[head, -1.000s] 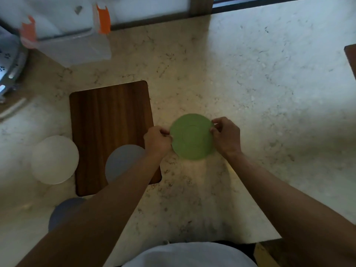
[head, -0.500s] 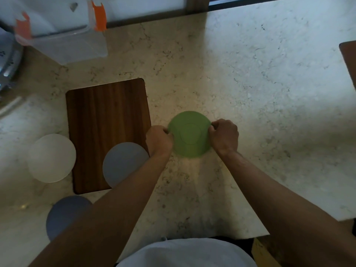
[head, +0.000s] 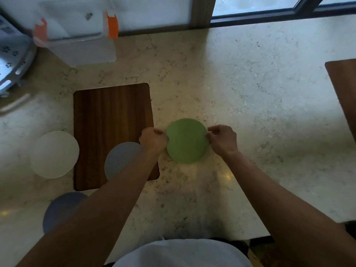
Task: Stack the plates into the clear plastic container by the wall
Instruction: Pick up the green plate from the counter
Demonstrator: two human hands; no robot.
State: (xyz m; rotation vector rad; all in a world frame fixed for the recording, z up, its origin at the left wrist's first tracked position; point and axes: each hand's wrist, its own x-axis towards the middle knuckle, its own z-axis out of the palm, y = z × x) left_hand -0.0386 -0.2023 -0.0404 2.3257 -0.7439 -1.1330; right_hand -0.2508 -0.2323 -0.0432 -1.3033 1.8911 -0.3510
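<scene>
A round green plate is at the middle of the marble counter, gripped on both sides. My left hand pinches its left rim and my right hand pinches its right rim. A pale grey plate lies on the near part of the wooden board, partly under my left forearm. A white plate rests on the counter to the board's left. A darker blue-grey plate sits near the counter's front edge. The clear plastic container with orange clips stands at the back left by the wall.
A dark wooden cutting board lies left of centre. A white rack with paw prints is at the far left. Another wooden board edge shows at the right. A window frame runs along the back wall.
Both hands have kept their grip on the green plate. The view has shifted slightly, and the plate looks a little tilted compared with before.
</scene>
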